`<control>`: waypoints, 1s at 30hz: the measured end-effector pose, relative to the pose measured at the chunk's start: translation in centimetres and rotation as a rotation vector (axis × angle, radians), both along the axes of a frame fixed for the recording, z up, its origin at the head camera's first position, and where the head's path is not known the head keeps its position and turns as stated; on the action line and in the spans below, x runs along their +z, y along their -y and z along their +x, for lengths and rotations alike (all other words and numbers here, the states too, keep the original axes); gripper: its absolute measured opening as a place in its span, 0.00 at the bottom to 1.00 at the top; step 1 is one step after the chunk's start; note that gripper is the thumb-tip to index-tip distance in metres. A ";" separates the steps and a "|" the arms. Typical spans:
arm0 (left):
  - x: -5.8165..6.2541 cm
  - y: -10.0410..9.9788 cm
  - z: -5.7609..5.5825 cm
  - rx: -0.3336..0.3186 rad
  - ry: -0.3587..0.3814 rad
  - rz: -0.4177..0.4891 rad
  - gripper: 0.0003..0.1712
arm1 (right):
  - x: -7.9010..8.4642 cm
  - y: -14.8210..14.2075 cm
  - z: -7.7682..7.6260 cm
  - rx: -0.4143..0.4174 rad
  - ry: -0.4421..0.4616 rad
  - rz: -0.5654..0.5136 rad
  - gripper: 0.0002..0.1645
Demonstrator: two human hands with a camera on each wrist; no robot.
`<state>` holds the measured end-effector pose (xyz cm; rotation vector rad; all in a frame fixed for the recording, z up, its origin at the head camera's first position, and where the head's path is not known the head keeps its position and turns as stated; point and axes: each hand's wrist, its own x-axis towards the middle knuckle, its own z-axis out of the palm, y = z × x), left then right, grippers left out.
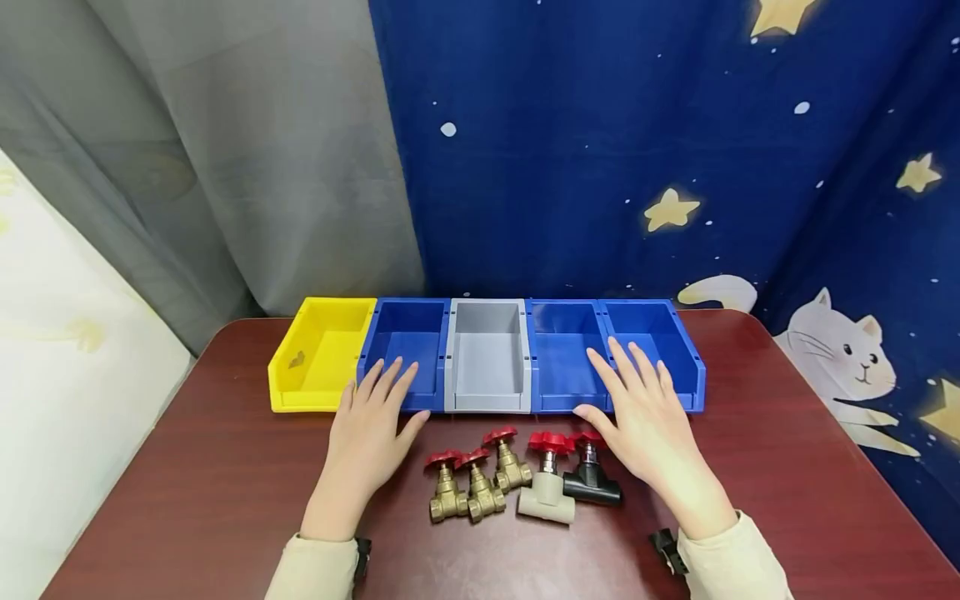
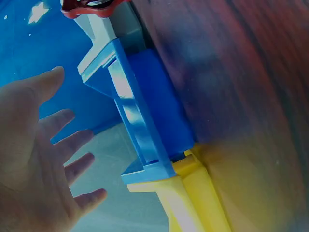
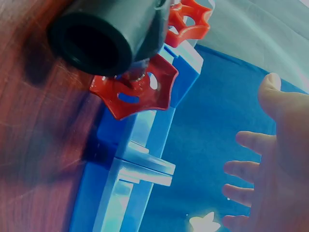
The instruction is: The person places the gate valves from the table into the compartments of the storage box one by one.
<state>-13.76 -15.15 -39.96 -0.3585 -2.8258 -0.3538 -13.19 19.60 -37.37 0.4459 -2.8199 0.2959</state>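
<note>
My left hand (image 1: 369, 433), fingers spread, hovers in front of the blue bin (image 1: 408, 346) second from the left. The right hand (image 1: 645, 417) is likewise spread, its fingertips overlapping the two right-hand blue bins in the head view. Neither hand holds anything. Between them on the table are several valves: brass ones with red handwheels, such as this brass valve (image 1: 447, 497), a pale grey tee-shaped valve (image 1: 547, 497) and a black tee-shaped valve (image 1: 592, 482). The right wrist view shows the black valve's open pipe end (image 3: 91, 43) and red handwheel (image 3: 140, 92) up close.
A row of bins spans the table's back: a yellow bin (image 1: 322, 354) at left, a grey bin (image 1: 488, 354) in the middle, blue ones between and at right. Behind hang a grey curtain (image 1: 300, 167) and a blue starry curtain (image 1: 562, 167). The table (image 1: 202, 500) is dark red.
</note>
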 end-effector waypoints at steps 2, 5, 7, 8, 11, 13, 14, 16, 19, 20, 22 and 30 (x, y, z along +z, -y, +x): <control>-0.2 0.2 -0.1 -0.003 0.002 -0.008 0.39 | 0.1 0.0 -0.1 0.007 -0.004 0.000 0.46; -0.4 0.8 -0.5 -0.014 -0.004 -0.006 0.38 | 0.2 -0.1 -0.1 0.011 -0.006 -0.001 0.46; -0.4 1.3 -0.8 -0.025 -0.011 0.007 0.37 | 0.3 -0.1 -0.1 0.010 -0.004 -0.003 0.46; -0.5 1.6 -1.0 -0.031 -0.014 0.015 0.37 | 0.3 -0.2 -0.1 0.009 -0.004 -0.003 0.46; -0.5 2.7 -1.6 -0.047 -0.023 0.037 0.36 | 0.4 -0.3 0.0 0.009 -0.004 -0.002 0.46; -0.5 3.6 -1.9 -0.054 -0.038 0.051 0.36 | 0.4 -0.3 0.0 0.011 -0.003 -0.003 0.46; -0.5 4.1 -2.0 -0.051 -0.047 0.058 0.37 | 0.4 -0.3 0.0 0.012 -0.001 -0.001 0.46; -0.5 5.0 -2.0 -0.040 -0.063 0.073 0.37 | 0.5 -0.2 0.0 0.014 0.005 -0.004 0.46; -0.4 6.1 -1.9 -0.005 -0.064 0.096 0.37 | 0.6 0.0 -0.1 0.018 0.011 -0.001 0.46; -0.4 6.4 -1.8 0.010 -0.052 0.101 0.37 | 0.6 0.1 -0.1 0.020 0.015 0.000 0.46; -0.6 7.0 -1.7 0.038 -0.015 0.109 0.37 | 0.6 0.2 -0.1 0.024 0.021 -0.001 0.45; -0.8 8.6 -1.3 0.137 0.134 0.085 0.35 | 0.4 0.5 0.2 0.034 0.030 0.006 0.45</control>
